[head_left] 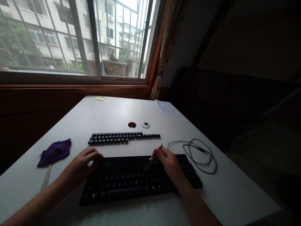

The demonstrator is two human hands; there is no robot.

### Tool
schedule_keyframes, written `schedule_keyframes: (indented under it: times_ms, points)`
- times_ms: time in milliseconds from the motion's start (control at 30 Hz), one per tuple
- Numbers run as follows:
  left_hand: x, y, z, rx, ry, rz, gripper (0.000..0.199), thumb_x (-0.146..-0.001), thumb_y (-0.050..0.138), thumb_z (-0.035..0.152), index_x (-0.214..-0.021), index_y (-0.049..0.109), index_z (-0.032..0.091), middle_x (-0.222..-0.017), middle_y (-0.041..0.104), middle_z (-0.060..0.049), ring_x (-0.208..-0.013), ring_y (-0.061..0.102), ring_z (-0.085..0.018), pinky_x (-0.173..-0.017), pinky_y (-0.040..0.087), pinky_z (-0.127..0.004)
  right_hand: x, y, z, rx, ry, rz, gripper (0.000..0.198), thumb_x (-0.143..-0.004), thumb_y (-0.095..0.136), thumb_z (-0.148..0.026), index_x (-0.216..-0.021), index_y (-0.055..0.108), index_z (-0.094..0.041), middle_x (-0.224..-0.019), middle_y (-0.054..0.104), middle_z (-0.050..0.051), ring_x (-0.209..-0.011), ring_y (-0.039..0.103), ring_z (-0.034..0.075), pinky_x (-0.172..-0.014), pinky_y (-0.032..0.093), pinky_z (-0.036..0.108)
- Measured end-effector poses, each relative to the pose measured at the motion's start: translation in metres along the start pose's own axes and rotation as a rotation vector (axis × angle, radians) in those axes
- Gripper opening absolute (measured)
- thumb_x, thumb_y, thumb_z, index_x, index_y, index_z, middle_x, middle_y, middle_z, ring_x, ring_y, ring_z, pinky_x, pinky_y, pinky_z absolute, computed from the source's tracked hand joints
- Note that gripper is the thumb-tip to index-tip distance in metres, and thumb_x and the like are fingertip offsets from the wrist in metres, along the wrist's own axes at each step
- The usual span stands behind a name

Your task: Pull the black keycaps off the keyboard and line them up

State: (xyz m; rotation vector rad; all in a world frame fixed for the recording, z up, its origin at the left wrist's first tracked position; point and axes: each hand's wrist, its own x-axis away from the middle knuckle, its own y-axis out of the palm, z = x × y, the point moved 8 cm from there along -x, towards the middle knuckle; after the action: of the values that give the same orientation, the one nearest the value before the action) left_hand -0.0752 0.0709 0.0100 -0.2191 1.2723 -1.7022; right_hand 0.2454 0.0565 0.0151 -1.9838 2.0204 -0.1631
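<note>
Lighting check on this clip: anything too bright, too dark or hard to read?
Head view: the window is bright, its patch of sky nearly white; head view: the room's right side sinks to near-black; head view: a soft sheen lies on the desk; head view: the keyboard is dim, many legends unreadable.

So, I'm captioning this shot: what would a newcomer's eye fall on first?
Probably the black keyboard in front, with the left hand at its far left corner and the right hand holding dark tweezers over it. Just beyond, loose keycaps lie in rows. On the left, a purple cloth stands out against the white table.
</note>
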Motion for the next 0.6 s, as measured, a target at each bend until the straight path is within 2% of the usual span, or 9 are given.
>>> schedule_keyframes:
  times_ms: [67,333,500,600]
  points:
    - [0.0,0.0,-0.001,-0.005,0.002,-0.005,0.014,-0.094,0.05,0.022,-0.096,0.064,0.02,-0.094,0.061,-0.005,-0.086,0.058,-0.019,-0.074,0.048,-0.029,-0.001,0.0,0.004,-0.021,0.012,0.002,0.039,-0.092,0.055,-0.054,-0.083,0.064,-0.017,-0.076,0.072,0.006,-0.067,0.065,0.019,-0.066,0.05,0.03]
    - [0.002,0.0,0.0,-0.044,0.04,0.017,0.013,-0.095,0.051,0.023,-0.096,0.064,0.021,-0.094,0.063,-0.005,-0.088,0.056,-0.02,-0.077,0.047,-0.032,0.005,-0.001,-0.011,-0.044,-0.107,0.03,0.03,-0.092,0.059,-0.048,-0.085,0.065,-0.019,-0.077,0.071,0.004,-0.068,0.065,0.018,-0.066,0.05,0.03]
    - [-0.001,-0.004,0.013,-0.055,0.059,0.066,0.012,-0.094,0.054,0.024,-0.095,0.065,0.021,-0.093,0.065,-0.005,-0.089,0.056,-0.02,-0.077,0.047,-0.032,0.006,-0.004,-0.02,-0.025,-0.17,0.064,0.027,-0.089,0.063,-0.045,-0.085,0.069,-0.019,-0.079,0.068,0.003,-0.067,0.062,0.015,-0.061,0.047,0.026]
    - [-0.003,-0.006,0.025,-0.033,0.075,0.085,0.011,-0.094,0.055,0.024,-0.095,0.066,0.021,-0.092,0.066,-0.005,-0.088,0.056,-0.02,-0.077,0.047,-0.031,0.007,0.001,-0.019,-0.111,-0.163,0.03,0.025,-0.09,0.063,-0.043,-0.089,0.07,-0.019,-0.081,0.068,0.003,-0.063,0.061,0.013,-0.056,0.045,0.024]
